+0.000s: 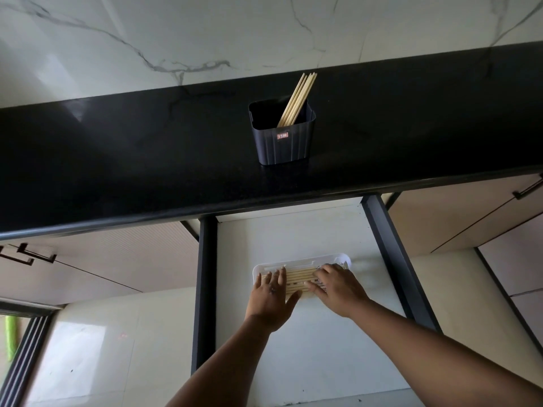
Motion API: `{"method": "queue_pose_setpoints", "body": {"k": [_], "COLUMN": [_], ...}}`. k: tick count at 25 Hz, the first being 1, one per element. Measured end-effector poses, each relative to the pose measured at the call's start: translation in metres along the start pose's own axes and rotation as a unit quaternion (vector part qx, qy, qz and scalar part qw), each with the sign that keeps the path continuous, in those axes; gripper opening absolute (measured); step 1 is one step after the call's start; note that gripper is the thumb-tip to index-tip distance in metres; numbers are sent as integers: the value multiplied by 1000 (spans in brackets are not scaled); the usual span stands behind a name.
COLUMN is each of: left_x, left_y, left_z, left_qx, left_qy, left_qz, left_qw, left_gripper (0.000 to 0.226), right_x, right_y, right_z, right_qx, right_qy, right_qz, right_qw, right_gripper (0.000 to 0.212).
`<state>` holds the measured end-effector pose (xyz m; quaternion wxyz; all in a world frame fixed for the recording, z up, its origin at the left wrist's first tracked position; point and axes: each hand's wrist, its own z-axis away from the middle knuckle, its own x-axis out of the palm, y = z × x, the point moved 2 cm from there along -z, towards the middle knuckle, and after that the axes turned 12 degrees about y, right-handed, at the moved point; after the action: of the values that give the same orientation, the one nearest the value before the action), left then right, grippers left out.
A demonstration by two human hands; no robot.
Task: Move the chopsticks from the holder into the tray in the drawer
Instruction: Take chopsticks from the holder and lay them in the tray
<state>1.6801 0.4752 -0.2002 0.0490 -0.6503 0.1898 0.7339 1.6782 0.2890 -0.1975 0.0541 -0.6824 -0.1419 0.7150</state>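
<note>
A dark ribbed holder (282, 143) stands on the black countertop with several wooden chopsticks (297, 99) leaning out of it to the right. Below, in the open drawer, lies a white tray (296, 262) holding several chopsticks (299, 278) side by side. My left hand (271, 295) lies flat on the left end of those chopsticks, fingers straight. My right hand (338, 286) rests on their right end with fingers spread and slightly bent. The hands cover both ends of the tray.
The black countertop (147, 160) overhangs the back of the white drawer floor (308, 348). Dark drawer rails (205, 289) run along both sides. Cabinet fronts with dark handles (529, 189) flank the drawer. A marble wall rises behind the counter.
</note>
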Motion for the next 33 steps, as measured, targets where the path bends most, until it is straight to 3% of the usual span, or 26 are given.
{"method": "queue_pose_setpoints", "body": {"k": [3,10,16,22,27,30,33], "left_x": [-43,-183,-266,-270,-258,-257,-255], "left_y": [6,31,25,10,6,1,-3], "left_z": [-24,-114,-177,-234,-263,-267,-267], "left_qx": [15,5,-40,-62,-75,-82,-89], "left_qy": [81,240,283,275,290,301,298], "left_qz": [1,54,203,182,211,219,219], "left_qw": [997,969,937,942,931,925,925], "left_gripper": [69,35,47,53,51,50,48], "right_x": [-38,-168,-249,-250,-236,-233,-232], "right_y": [-18,-62,-60,-23,-3,-1,2], "right_z": [-27,-121,-194,-271,-325,-337,-339], "right_qx": [4,57,129,247,309,334,343], "right_qy": [64,194,219,234,193,204,218], "right_qz": [-26,-143,-198,-240,-284,-373,-391], "right_qw": [998,969,947,909,887,841,825], "right_gripper": [35,24,13,16,53,44,40]}}
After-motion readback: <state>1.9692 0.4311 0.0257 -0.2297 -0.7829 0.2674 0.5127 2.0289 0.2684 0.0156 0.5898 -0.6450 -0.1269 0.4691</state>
